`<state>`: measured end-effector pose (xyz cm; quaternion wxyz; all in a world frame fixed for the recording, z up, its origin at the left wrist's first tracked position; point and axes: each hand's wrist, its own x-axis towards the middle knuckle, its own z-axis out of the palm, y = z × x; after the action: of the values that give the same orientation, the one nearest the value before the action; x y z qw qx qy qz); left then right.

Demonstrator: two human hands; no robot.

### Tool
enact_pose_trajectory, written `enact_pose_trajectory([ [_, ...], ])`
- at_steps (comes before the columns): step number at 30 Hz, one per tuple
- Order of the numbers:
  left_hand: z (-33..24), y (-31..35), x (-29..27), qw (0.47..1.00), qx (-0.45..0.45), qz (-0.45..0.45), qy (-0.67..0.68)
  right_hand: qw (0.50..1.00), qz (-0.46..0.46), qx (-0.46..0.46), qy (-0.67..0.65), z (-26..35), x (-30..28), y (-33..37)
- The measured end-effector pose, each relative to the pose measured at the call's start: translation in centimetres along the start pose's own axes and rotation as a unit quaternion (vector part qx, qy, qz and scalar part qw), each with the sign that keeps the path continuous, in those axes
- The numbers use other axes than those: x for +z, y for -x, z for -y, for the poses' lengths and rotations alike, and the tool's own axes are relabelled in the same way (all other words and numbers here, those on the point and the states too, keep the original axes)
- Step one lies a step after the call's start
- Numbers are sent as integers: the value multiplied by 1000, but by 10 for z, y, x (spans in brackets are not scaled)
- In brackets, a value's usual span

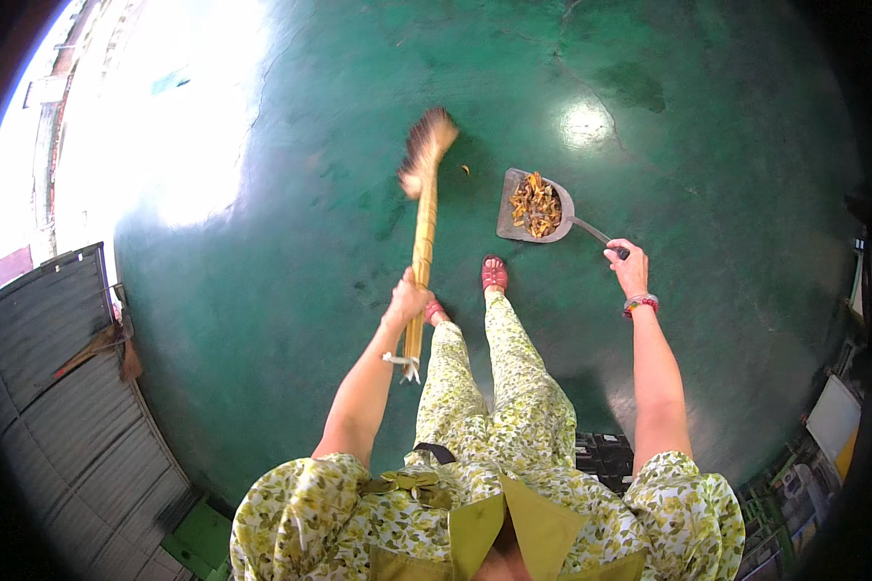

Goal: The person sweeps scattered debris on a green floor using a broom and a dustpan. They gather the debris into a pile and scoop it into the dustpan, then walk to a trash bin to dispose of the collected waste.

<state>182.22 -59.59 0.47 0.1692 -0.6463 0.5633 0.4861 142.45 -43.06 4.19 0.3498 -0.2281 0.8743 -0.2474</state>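
My left hand (pixel 409 296) is wrapped round the yellow handle of a broom (pixel 423 228), with white ties hanging from its near end. The dark, brushy head at the far end is smeared by motion. In my right hand (pixel 631 267) is the dark grip of a grey dustpan (pixel 506 218), which sits on the floor to the right of the broom head. A heap of yellow-brown scraps (pixel 536 204) fills much of the pan. One small yellow scrap (pixel 466 170) lies on the floor between the broom head and the pan.
The green floor (pixel 707 194) has cracks and a dark patch. A grey corrugated panel (pixel 77 416) stands at the left, with another broom (pixel 92 351) against it. Black crates (pixel 606 457) are behind my right side; shelving with assorted items (pixel 814 484) lines the lower right.
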Motion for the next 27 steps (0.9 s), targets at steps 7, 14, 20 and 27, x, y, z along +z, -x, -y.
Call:
enact_pose_trajectory([
  [7, -35, 132, -26, 958, -37, 214, 186, 998, -12, 23, 57, 4, 0, 7],
  [14, -39, 215, -59, 933, -131, 200, 268, 997, -17, -4, 79, 6, -7, 4],
  [20, -27, 147, -8, 898, -143, 248, 334, 995, -18, -3, 94, 17, -12, 8],
  [27, -27, 214, -69, 853, -205, 268, 398, 995, -13, 19, 102, 17, -7, 11],
])
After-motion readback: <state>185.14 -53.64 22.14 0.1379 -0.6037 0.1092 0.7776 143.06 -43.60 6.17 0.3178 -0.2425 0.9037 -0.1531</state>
